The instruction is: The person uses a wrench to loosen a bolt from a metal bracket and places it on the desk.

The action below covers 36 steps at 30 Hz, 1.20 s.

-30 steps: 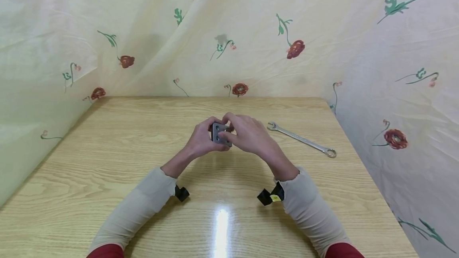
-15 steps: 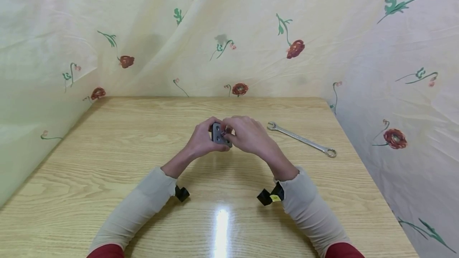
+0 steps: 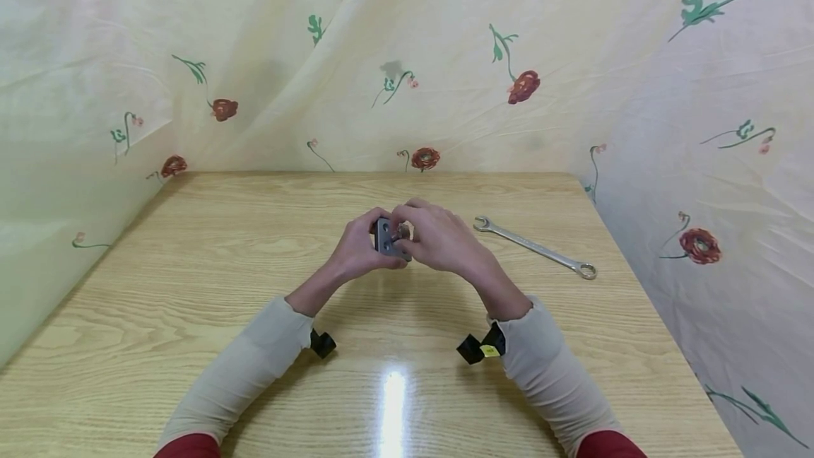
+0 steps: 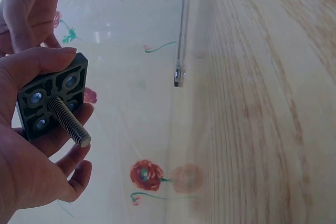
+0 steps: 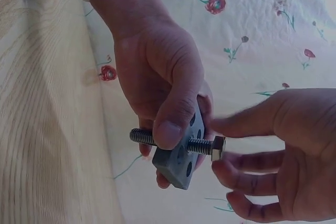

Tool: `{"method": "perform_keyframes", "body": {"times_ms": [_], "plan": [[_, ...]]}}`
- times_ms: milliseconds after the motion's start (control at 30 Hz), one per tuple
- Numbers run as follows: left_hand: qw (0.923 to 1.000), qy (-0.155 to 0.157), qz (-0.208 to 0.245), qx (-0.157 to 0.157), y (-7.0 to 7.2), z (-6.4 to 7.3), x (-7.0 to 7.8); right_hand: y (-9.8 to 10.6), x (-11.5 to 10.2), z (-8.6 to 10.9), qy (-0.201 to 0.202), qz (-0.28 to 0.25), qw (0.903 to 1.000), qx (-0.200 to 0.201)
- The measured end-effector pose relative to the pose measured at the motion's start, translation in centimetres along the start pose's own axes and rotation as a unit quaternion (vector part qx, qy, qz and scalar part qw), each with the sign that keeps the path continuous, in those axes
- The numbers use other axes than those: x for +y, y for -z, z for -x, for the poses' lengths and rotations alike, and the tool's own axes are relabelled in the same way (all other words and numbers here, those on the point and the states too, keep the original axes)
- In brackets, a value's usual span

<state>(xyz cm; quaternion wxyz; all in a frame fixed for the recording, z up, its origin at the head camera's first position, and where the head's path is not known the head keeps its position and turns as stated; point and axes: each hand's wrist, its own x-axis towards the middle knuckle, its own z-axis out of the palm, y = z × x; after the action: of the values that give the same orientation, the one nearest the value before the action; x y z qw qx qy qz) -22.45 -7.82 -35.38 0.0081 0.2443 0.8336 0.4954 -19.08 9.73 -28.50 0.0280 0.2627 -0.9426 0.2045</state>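
A dark grey square plate with a hole near each corner (image 5: pixel 176 167) is gripped at its edges by my left hand (image 3: pixel 356 249), above the table. Through its middle runs a hex bolt (image 5: pixel 200 146). The bolt's threaded end (image 4: pixel 71 124) sticks out on the ribbed side of the plate in the left wrist view. On the other side, a length of thread shows between plate and hex head in the right wrist view. My right hand (image 3: pixel 439 237) has its thumb and fingers curled about that head. In the head view those fingers partly cover the bolt and plate.
A combination wrench (image 3: pixel 534 247) lies on the wooden table (image 3: pixel 210 260), to the right of my hands. Flower-patterned cloth (image 3: pixel 286 90) hangs behind the table and along both sides. Black wrist-camera mounts (image 3: pixel 470 349) hang below the sleeves.
My right fingers have shifted on the bolt head, the thumb drawing back from across the plate and the bolt coming into sight. The left hand and plate stay in place.
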Motion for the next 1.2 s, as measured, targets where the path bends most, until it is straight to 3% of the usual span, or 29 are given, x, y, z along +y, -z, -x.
{"method": "perform_keyframes", "body": {"times_ms": [233,967,1067,1200], "plan": [[0.9999,0.009,0.006,-0.002,-0.01,0.0,-0.04,-0.2,0.27,-0.23,-0.05,-0.007,0.9987,-0.013],[1.0,0.005,-0.004,0.0,-0.12,-0.03,-0.04,-0.4,0.36,-0.16,0.029,0.009,0.9995,0.004],[1.0,0.007,-0.002,0.002,-0.09,-0.02,-0.04,-0.31,0.39,-0.07,0.024,0.006,0.9997,0.002],[1.0,0.01,0.001,0.002,-0.07,0.0,-0.1,-0.25,0.43,-0.12,-0.014,-0.003,0.9999,-0.006]]}}
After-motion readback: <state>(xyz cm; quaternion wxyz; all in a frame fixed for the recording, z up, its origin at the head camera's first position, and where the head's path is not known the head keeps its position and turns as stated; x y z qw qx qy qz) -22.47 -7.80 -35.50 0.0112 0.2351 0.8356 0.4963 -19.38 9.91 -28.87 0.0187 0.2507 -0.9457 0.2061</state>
